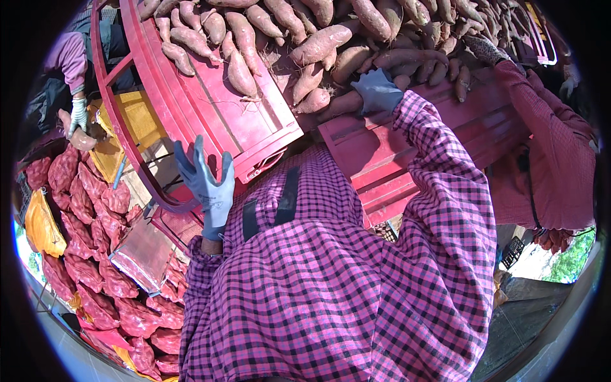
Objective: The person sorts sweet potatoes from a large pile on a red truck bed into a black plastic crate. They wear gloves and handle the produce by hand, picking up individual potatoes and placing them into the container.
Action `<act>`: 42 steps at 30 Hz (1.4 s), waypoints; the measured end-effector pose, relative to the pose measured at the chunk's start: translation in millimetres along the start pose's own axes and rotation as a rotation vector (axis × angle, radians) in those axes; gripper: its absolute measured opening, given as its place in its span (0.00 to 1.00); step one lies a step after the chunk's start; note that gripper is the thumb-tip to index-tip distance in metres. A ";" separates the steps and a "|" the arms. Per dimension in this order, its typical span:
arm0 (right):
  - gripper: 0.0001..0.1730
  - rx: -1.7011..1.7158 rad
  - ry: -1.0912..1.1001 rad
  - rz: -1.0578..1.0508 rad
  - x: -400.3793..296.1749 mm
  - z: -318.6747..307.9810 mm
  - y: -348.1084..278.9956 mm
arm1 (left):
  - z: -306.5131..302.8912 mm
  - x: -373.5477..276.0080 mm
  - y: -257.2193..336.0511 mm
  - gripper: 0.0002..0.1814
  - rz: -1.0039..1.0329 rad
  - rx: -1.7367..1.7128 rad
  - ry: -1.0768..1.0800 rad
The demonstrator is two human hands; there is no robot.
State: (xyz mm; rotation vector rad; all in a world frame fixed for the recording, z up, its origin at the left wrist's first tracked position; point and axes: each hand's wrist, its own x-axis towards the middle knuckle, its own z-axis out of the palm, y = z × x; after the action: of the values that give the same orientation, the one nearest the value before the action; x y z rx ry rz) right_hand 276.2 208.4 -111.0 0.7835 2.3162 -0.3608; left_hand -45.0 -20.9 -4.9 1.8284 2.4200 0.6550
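Note:
My left hand (206, 184), in a grey-white coated work glove, is raised with its fingers spread and holds nothing. It is beside the near edge of a red metal truck-bed panel (229, 105). My right hand (378, 91), in a matching glove, reaches into the heap of sweet potatoes. Its back faces me and its fingertips are hidden, so a grip cannot be made out. Close against it on the left lies a long sweet potato (340, 106). A stout sweet potato (351, 64) with root hairs sits just beyond. Several sweet potatoes, one of them here (241, 74), rest on the red panel.
A curved red rail (114, 119) rises at the left. Beyond it, a co-worker's gloved hand (79, 117) holds a sweet potato (82, 139). Stacked red mesh sacks (90, 210) fill the lower left. Another co-worker's gloved hand (484, 50) touches the heap at right, above a second red panel (429, 119).

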 end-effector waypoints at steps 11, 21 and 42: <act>0.37 0.910 0.500 0.460 -101.7 -31.5 -83.6 | 33.9 16.5 42.5 0.28 -0.656 -1.465 -0.954; 0.41 1.517 0.738 0.512 -18.7 -16.0 -79.5 | 62.3 36.3 56.7 0.30 -1.211 -1.886 -0.546; 0.27 2.511 0.896 0.265 -13.0 19.6 -79.2 | 41.3 20.9 46.1 0.30 -1.116 -1.940 -0.550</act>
State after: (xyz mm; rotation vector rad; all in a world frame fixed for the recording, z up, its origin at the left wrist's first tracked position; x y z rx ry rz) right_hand 244.7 132.1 -113.2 2.3339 0.7271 -3.3238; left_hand 2.1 21.1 -21.6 -0.1643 0.9066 1.2109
